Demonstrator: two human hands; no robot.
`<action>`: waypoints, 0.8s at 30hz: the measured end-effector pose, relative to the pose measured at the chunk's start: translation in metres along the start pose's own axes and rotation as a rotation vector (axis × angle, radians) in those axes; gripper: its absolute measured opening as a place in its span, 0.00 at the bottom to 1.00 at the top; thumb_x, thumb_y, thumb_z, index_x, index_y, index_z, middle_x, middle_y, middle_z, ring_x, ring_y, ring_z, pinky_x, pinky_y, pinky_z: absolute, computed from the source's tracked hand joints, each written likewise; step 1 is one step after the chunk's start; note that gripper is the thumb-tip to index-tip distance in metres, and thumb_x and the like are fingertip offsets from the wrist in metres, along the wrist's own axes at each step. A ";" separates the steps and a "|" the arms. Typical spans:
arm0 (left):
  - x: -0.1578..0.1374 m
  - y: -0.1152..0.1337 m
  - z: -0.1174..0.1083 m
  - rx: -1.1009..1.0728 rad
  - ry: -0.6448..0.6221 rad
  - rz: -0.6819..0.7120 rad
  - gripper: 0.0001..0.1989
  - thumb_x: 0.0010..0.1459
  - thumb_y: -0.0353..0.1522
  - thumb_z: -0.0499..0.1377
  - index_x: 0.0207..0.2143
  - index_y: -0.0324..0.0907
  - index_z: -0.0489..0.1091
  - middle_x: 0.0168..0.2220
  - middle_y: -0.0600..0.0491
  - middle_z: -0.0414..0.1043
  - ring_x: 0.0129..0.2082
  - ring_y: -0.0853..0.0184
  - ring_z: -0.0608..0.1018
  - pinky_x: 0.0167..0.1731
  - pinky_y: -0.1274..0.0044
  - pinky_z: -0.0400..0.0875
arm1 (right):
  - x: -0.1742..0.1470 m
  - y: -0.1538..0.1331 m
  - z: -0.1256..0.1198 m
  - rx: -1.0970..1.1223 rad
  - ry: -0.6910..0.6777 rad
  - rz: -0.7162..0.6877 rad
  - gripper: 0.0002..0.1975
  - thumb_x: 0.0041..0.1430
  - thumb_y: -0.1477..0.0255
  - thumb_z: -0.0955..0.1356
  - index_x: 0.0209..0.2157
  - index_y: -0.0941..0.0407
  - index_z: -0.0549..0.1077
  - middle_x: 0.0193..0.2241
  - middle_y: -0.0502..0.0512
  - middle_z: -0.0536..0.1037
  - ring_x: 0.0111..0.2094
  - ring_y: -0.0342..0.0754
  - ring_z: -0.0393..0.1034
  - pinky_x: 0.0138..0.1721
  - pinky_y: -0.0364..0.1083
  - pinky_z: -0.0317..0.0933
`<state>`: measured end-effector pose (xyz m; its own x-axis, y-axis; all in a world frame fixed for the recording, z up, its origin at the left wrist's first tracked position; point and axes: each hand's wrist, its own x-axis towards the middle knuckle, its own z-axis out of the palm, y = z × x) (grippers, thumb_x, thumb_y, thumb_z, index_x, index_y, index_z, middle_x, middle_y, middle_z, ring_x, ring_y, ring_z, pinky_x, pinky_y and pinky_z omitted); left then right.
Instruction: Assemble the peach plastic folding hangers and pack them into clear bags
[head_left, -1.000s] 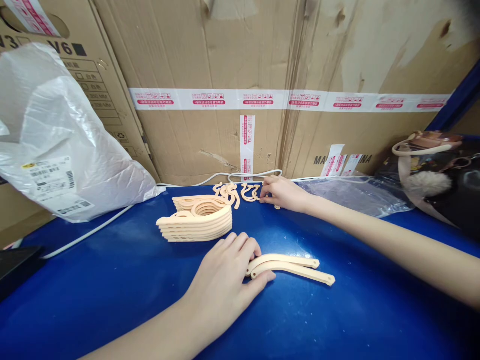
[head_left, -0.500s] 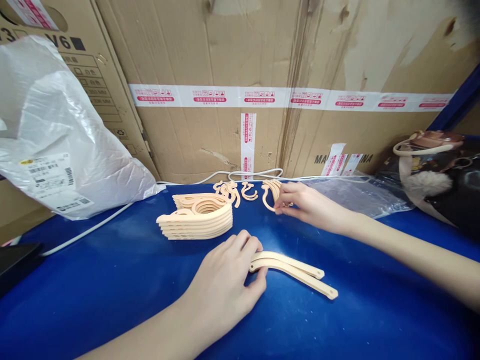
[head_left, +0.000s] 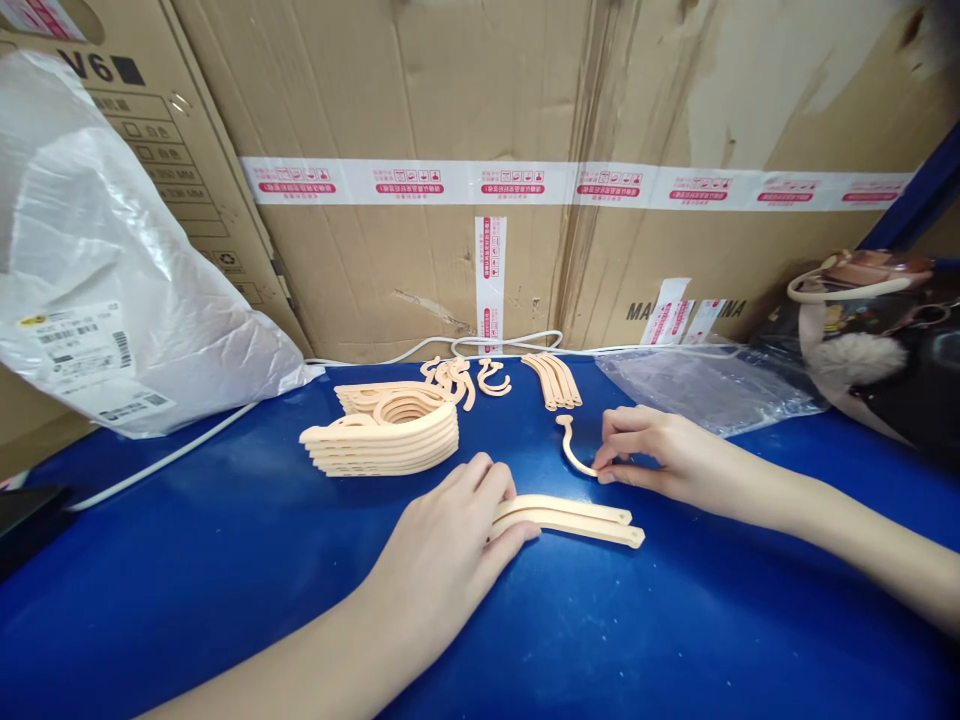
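Observation:
My left hand (head_left: pixel 457 550) is closed on the left ends of two cream plastic hanger arms (head_left: pixel 577 518), which lie side by side and point right. Between the fingertips of my right hand (head_left: pixel 645 450) is the curved end of a cream hanger hook (head_left: pixel 574 452); its flat knob points up and left. Beyond it, several loose hanger arms (head_left: pixel 553 382) lie together. More hooks (head_left: pixel 491 378) are scattered at the back middle, some overlapping. Left of them stands a neat stack of cream hanger body pieces (head_left: pixel 382 435) with round openings.
Large cardboard boxes (head_left: pixel 420 270) wall off the back, with a white cable (head_left: pixel 420 352) along their foot. A white plastic parcel bag (head_left: pixel 135 260) leans at left. Clear plastic film (head_left: pixel 712 390) and a dark bag (head_left: pixel 862 350) lie at right on the blue surface (head_left: pixel 585 640).
My right hand has come nearer and to the right, bringing the hook away from beside the loose arms. The two hanger arms in my left hand have tilted to lie more level.

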<state>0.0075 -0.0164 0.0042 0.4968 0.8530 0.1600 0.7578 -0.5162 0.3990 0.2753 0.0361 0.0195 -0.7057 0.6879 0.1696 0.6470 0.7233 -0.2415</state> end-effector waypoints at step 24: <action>0.001 0.000 -0.003 -0.083 -0.043 -0.050 0.08 0.61 0.39 0.58 0.36 0.45 0.63 0.36 0.58 0.66 0.33 0.66 0.72 0.30 0.75 0.62 | -0.001 -0.005 -0.002 0.129 -0.029 0.038 0.09 0.64 0.67 0.65 0.36 0.53 0.77 0.33 0.51 0.71 0.33 0.44 0.68 0.35 0.44 0.61</action>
<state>0.0067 -0.0157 0.0069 0.4788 0.8722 0.0997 0.7451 -0.4638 0.4793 0.2732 0.0317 0.0224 -0.6906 0.7113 0.1308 0.6323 0.6816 -0.3683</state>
